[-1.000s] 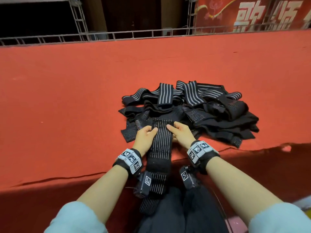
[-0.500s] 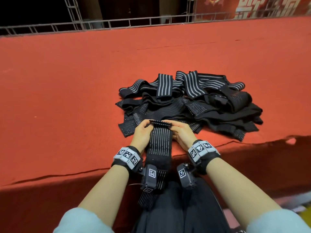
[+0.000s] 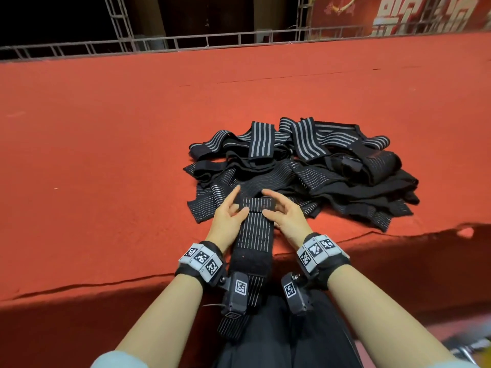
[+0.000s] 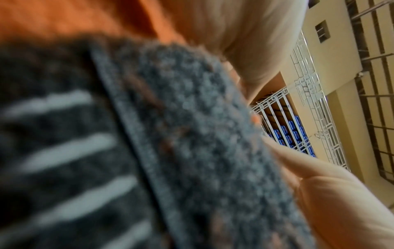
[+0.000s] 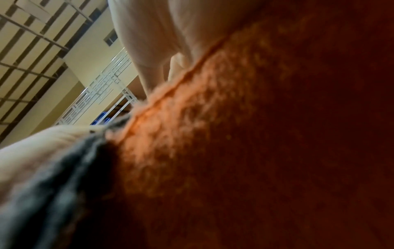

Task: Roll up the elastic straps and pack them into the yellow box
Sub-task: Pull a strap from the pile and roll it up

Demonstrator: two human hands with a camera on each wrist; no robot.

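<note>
We are pinching, with left hand (image 3: 229, 214) and right hand (image 3: 285, 217), the folded twelve-o'clock end of a black, grey-striped strap (image 3: 253, 235).

Strap (image 3: 255, 235) lower end behind wrist cam, blurred close-up in both wrist views; left fingers (image 4: 283, 151) mostly hidden.

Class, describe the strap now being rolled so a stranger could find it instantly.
On the red carpeted ledge lies a heap of black straps. In front of it, one strap runs over the edge, between the left hand and right hand. Only its far end is folded over.
</note>
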